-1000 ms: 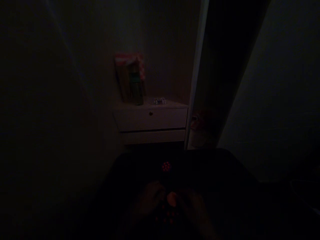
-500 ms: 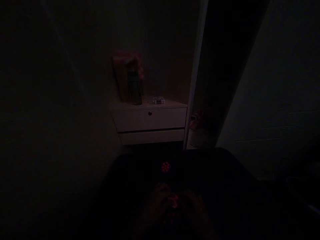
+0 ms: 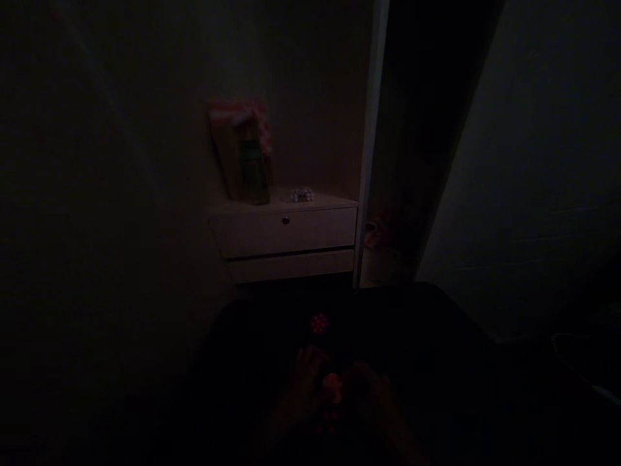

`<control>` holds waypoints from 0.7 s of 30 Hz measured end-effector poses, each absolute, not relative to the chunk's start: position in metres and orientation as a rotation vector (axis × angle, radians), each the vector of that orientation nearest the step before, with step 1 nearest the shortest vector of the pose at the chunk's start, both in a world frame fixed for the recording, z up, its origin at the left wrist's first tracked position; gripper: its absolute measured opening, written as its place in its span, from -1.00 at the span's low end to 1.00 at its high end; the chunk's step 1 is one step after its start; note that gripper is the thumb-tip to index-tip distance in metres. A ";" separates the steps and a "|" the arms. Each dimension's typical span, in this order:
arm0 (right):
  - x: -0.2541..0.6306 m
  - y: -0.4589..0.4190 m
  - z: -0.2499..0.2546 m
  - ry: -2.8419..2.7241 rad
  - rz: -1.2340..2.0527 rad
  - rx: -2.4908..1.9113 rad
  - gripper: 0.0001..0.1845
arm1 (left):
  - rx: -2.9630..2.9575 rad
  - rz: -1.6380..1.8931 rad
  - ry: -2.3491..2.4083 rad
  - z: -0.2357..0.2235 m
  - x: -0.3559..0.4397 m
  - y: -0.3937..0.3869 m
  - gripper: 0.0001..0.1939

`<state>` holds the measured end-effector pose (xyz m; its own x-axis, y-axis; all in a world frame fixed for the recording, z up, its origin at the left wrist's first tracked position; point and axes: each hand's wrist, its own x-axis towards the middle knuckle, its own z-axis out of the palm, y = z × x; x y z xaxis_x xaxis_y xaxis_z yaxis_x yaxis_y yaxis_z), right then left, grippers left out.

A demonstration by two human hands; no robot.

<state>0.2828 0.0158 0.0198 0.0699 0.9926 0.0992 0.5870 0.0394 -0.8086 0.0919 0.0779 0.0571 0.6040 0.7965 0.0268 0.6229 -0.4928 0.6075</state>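
The room is very dark. My left hand (image 3: 305, 382) and my right hand (image 3: 371, 391) are close together at the bottom middle, over a dark cloth surface (image 3: 417, 336). Between them is a small pale reddish thing (image 3: 332, 383) that both hands seem to pinch; I cannot make out what it is. Below the hands is a cluster of small red dots (image 3: 330, 422), and another red dotted patch (image 3: 318, 322) lies just beyond the hands on the dark surface. The fingers look curled, but the dimness hides details.
A pale bedside unit with a knobbed drawer (image 3: 285, 228) stands against the wall ahead. On it are a green bottle (image 3: 253, 171) before a pink packet (image 3: 235, 145), and a small pale object (image 3: 301, 194). A white door frame (image 3: 369, 142) rises beside it.
The view has shifted a little, so the drawer unit sits further left in frame. My hands stay together in the same place, fingers working slightly on the small thing.
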 end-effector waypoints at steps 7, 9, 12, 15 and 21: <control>0.284 0.013 0.015 -1.541 0.689 -1.570 -0.84 | 2.155 0.498 1.093 0.050 0.078 0.083 -0.57; 0.284 0.007 0.012 -1.482 0.714 -1.541 -0.77 | 2.051 0.561 1.079 0.049 0.067 0.083 -0.65; 0.282 -0.005 0.008 -1.421 0.725 -1.523 -0.72 | 1.999 0.555 1.082 0.052 0.054 0.082 -0.73; 0.280 -0.018 0.005 -1.480 0.664 -1.544 -0.76 | 2.029 0.507 1.055 0.055 0.052 0.079 -0.82; 0.275 -0.030 -0.003 -1.720 0.430 -1.619 -0.83 | 2.057 0.531 1.071 0.051 0.058 0.078 -0.85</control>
